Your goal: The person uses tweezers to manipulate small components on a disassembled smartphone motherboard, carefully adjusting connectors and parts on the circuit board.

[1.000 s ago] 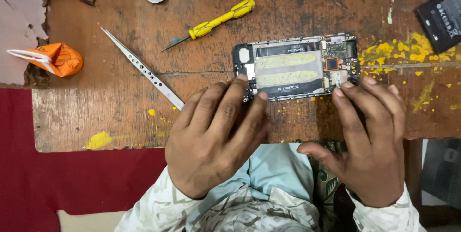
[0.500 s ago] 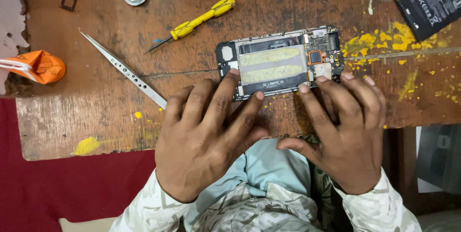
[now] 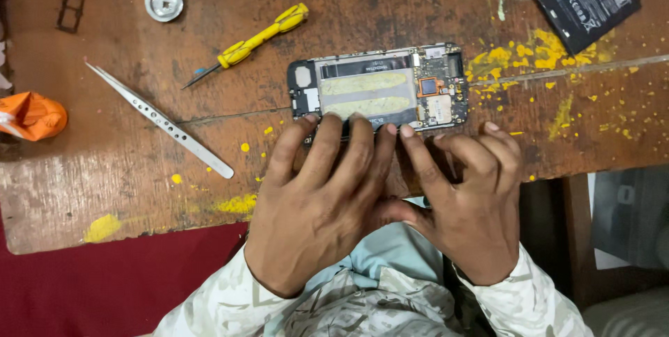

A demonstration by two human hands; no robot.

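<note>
The opened phone (image 3: 380,89) lies flat on the wooden table (image 3: 104,170), long axis left to right, circuit board end (the one with the orange part) toward the right. The left hand (image 3: 320,204) and right hand (image 3: 467,197) rest spread, fingertips pressing its near edge, gripping nothing. A yellow screwdriver (image 3: 251,43) and tweezers (image 3: 159,119) lie left.

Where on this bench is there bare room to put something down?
Bare wood lies below the tweezers, left of the left hand, and right of the right hand below the battery. It is crowded around the opened phone and yellow screwdriver.
</note>
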